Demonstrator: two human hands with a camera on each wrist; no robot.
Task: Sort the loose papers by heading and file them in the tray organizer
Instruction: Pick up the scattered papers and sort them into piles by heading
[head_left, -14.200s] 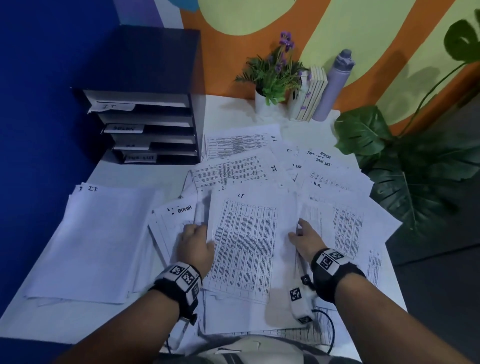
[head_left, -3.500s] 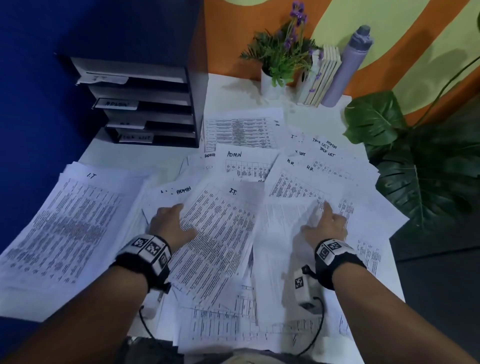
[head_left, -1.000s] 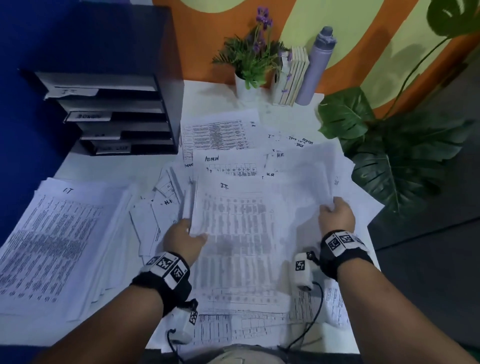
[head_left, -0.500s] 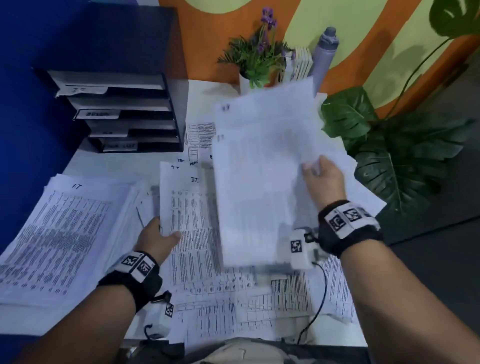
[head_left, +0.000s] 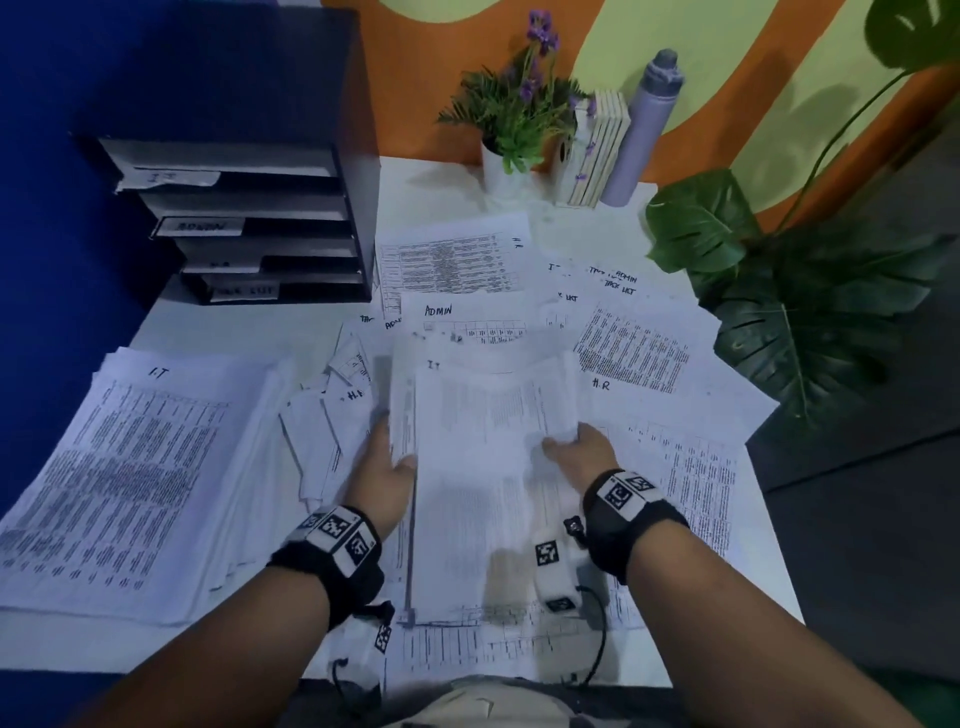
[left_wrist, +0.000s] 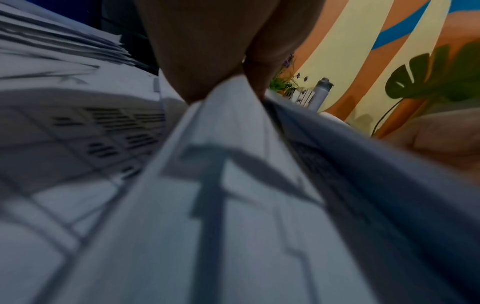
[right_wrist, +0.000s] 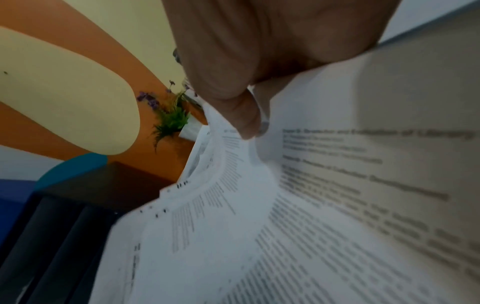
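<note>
Loose printed papers (head_left: 631, 353) with handwritten headings cover the white table. Both hands hold a bundle of sheets (head_left: 483, 467) in the middle, just above the spread. My left hand (head_left: 382, 467) grips its left edge, thumb on top; the left wrist view shows the sheets (left_wrist: 228, 164) pinched between thumb and fingers. My right hand (head_left: 576, 449) pinches the curled right edge, and the right wrist view shows the thumb (right_wrist: 241, 115) pressing on the bent sheets (right_wrist: 233, 185). A sorted pile headed "I.T" (head_left: 135, 462) lies at the left. The black tray organizer (head_left: 249, 218) with labelled shelves stands at the back left.
A potted flower plant (head_left: 519, 114), some books (head_left: 597, 150) and a grey bottle (head_left: 644, 124) stand at the table's back. A large leafy plant (head_left: 800, 301) crowds the right edge. A blue wall runs along the left.
My right hand has brought the lifted sheets down from mid-air onto the paper under my left hand. My left hand now grips the bundle's left edge.
</note>
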